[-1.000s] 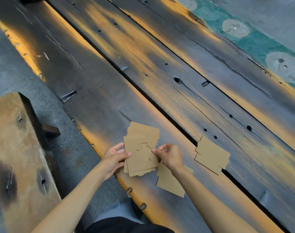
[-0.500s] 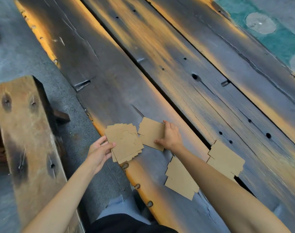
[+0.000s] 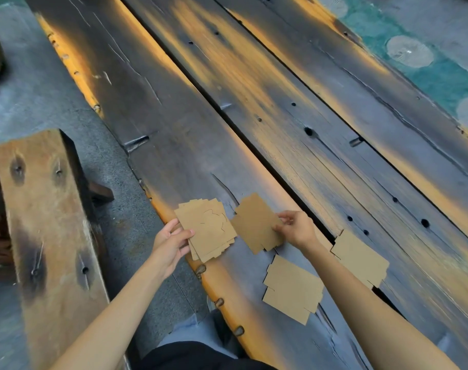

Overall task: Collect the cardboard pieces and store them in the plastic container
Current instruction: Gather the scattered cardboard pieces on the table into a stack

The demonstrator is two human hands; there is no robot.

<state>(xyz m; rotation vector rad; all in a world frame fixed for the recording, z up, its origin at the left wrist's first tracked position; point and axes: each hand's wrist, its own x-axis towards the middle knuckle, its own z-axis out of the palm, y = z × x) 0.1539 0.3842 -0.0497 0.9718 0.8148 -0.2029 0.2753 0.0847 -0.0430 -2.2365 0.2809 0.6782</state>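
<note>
Weathered dark planks with orange-worn streaks make up the counter [image 3: 190, 161], with a pale wooden bench [image 3: 48, 222] off to the left over grey concrete floor [image 3: 35, 102]. No plastic container is seen anywhere in view, so where the pieces end up can't be told.

Two loose piles of cardboard are left lying flat: one [image 3: 361, 256] over the gap between planks on the right, another [image 3: 293, 288] near the counter's edge under the right forearm.

A fanned stack [image 3: 209, 228] is gripped by the left hand [image 3: 169, 244], thumb on top, fingers curled beneath, hanging partly past the counter edge. A single piece [image 3: 257, 224] is pinched at its right edge by the right hand [image 3: 297, 229], fingers closed on it, just beside the stack but not touching.

Risk-wise: the stack is splayed and only held at one corner, so sheets could be slid off onto the floor when the new piece is added. The right pile could also be nudged into that gap.
</note>
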